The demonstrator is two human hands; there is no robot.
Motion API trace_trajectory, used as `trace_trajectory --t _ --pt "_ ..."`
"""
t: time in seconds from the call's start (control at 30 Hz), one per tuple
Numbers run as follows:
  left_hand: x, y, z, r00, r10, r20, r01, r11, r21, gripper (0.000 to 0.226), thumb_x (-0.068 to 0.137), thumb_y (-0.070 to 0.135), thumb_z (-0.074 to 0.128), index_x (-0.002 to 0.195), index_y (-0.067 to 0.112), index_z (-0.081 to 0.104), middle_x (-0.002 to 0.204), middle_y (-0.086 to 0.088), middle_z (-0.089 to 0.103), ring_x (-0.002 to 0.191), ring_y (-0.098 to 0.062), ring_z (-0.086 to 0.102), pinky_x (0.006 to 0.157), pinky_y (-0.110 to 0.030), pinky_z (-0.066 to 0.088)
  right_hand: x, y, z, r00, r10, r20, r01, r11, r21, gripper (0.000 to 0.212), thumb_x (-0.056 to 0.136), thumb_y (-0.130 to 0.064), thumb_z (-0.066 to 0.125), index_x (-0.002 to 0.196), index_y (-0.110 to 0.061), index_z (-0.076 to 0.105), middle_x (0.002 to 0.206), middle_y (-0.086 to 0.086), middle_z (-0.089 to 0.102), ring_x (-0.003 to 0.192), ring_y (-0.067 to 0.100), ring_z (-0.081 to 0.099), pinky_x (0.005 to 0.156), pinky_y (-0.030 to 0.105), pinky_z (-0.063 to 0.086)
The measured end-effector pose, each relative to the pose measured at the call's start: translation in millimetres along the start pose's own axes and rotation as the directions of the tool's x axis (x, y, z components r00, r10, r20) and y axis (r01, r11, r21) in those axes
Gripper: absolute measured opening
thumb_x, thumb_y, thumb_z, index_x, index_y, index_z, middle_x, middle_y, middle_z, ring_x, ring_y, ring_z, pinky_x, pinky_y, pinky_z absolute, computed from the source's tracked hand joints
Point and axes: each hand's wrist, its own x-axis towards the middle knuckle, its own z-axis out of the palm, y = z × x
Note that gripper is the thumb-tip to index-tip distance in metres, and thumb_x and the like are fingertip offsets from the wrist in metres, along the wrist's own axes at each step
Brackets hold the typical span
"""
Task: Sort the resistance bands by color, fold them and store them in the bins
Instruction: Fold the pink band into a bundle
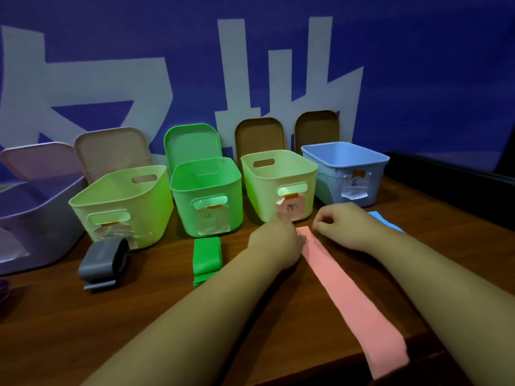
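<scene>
A long pink band lies flat on the wooden table, running from the bins to the front edge, where its near end hangs over. My left hand and my right hand pinch its far end from either side. A folded green band lies before the green bin. A folded grey band rests before a yellow-green bin. A blue band peeks out behind my right hand, near the blue bin.
A purple bin stands at far left, with a bit of purple band at the frame edge. A second yellow-green bin carries a pink label. Lids lean against the blue banner wall behind the bins.
</scene>
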Motion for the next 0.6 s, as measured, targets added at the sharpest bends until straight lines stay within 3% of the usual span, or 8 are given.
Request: trace_trajectory --t 0.13,0.3,0.4,0.5,0.6 --pt "7 -2 22 0.985 0.002 -0.174 -0.011 0.999 -0.051 0.047 0.108 0.054 0.039 0.13 0.017 0.058 0.125 -0.009 0.061 0.107 -0.029 0.064 0.087 -0.046 0.058 10 12 16 0.998 -0.042 -0.043 0.044 0.998 0.05 0.018 0.097 -0.036 0.067 0.114 -0.038 0.072 0.101 -0.016 0.065 0.092 0.005 0.063 0.089 0.04 0.058" --pt "21 -14 21 0.98 -0.005 -0.199 -0.038 0.976 -0.214 0.021 0.098 0.047 0.06 0.111 0.03 0.06 0.1 0.007 0.063 0.088 -0.017 0.064 0.077 -0.042 0.061 22 22 22 0.995 -0.103 -0.019 0.104 0.994 0.041 0.045 0.1 -0.039 0.062 0.144 -0.044 0.058 0.108 -0.016 0.054 0.099 0.003 0.058 0.092 0.037 0.055" --pt "24 -15 20 0.979 -0.04 -0.198 -0.033 0.935 -0.354 0.007 0.095 0.031 0.064 0.101 0.033 0.063 0.092 0.009 0.064 0.087 -0.017 0.063 0.076 -0.039 0.058 24 26 24 0.995 -0.102 -0.011 0.102 0.992 0.069 0.043 0.1 -0.039 0.062 0.141 -0.05 0.059 0.109 -0.015 0.052 0.1 0.002 0.056 0.091 0.034 0.053" --pt "25 -15 19 0.977 -0.081 -0.199 -0.03 0.866 -0.498 0.01 0.092 0.024 0.066 0.093 0.033 0.063 0.087 0.009 0.065 0.083 -0.014 0.062 0.074 -0.037 0.056 25 25 26 0.993 -0.118 -0.012 0.119 0.99 0.08 0.039 0.1 -0.034 0.064 0.133 -0.055 0.061 0.11 -0.011 0.048 0.099 0.005 0.055 0.086 0.031 0.05" --pt "21 -17 20 0.972 -0.103 -0.21 -0.044 0.8 -0.598 0.01 0.09 0.024 0.07 0.092 0.031 0.064 0.087 0.008 0.066 0.081 -0.009 0.061 0.073 -0.032 0.053 23 23 29 0.99 -0.133 -0.052 0.138 0.983 0.118 0.021 0.1 -0.031 0.067 0.114 -0.047 0.07 0.106 -0.009 0.049 0.096 0.005 0.054 0.079 0.026 0.045"
